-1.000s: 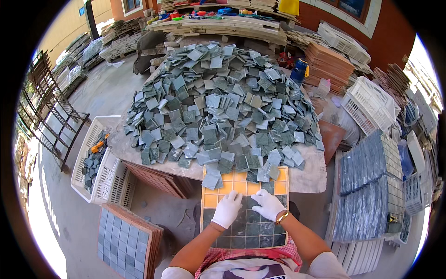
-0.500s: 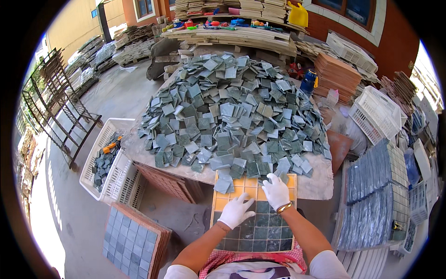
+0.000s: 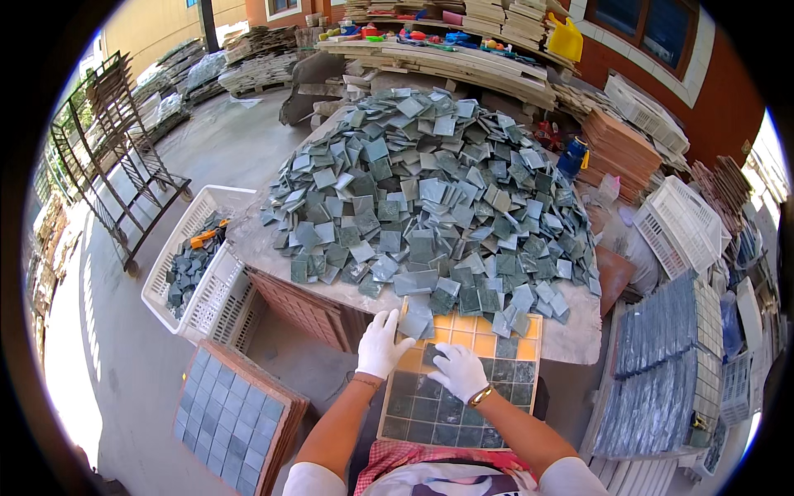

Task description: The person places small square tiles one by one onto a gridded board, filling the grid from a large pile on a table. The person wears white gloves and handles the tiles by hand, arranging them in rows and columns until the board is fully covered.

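Observation:
A square grid tray [image 3: 536,351] with a light wooden frame and yellow cells lies before me. Its nearer rows hold dark grey-green square tiles [image 3: 425,408], and yellow cells show along the far side. My left hand [image 3: 380,345], in a white glove, is over the tray's upper left edge, fingers apart, beside a few loose tiles [image 3: 416,317]. Over the middle of the tray is my gloved right hand [image 3: 461,370], its fingers spread and the tips by a dark tile [image 3: 431,356]. Its palm hides some cells.
A large heap of loose tiles [image 3: 430,190] covers the table [image 3: 571,331] beyond the tray. At left are a white crate [image 3: 157,277] of dark pieces and a stack topped by a tiled sheet [image 3: 227,413]. Wrapped tile stacks [image 3: 649,372] stand at right.
My left hand has moved left and away from me, off the middle of the tray to its edge. My right hand has come back from the loose tiles to the tray's middle. The view has shifted slightly.

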A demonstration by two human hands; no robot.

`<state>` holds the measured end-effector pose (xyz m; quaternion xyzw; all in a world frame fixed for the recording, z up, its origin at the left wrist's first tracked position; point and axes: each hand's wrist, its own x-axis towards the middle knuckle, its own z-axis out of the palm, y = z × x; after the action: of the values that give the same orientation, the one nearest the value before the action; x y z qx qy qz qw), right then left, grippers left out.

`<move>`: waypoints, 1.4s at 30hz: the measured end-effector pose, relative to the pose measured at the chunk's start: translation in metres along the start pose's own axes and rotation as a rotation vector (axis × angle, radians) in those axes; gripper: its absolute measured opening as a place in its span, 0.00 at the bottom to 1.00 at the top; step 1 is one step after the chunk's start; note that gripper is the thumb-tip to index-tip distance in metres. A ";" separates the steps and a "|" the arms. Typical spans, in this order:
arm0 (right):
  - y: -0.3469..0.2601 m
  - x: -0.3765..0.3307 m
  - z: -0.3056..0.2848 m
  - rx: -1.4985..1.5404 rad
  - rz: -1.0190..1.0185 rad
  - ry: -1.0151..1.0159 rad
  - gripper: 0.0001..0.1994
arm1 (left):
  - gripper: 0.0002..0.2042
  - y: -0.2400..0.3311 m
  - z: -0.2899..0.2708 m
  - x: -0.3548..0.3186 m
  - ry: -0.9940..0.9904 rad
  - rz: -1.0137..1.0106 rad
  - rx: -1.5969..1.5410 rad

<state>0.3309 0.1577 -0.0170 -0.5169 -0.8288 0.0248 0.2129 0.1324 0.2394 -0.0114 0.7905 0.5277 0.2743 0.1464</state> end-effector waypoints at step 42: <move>0.003 0.017 -0.006 0.481 0.339 -0.244 0.19 | 0.22 0.008 -0.003 -0.046 -0.206 -0.031 -0.116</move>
<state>0.3297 0.1726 -0.0070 -0.5755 -0.7207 0.3172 0.2209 0.1231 0.1938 -0.0175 0.7965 0.5053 0.2191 0.2495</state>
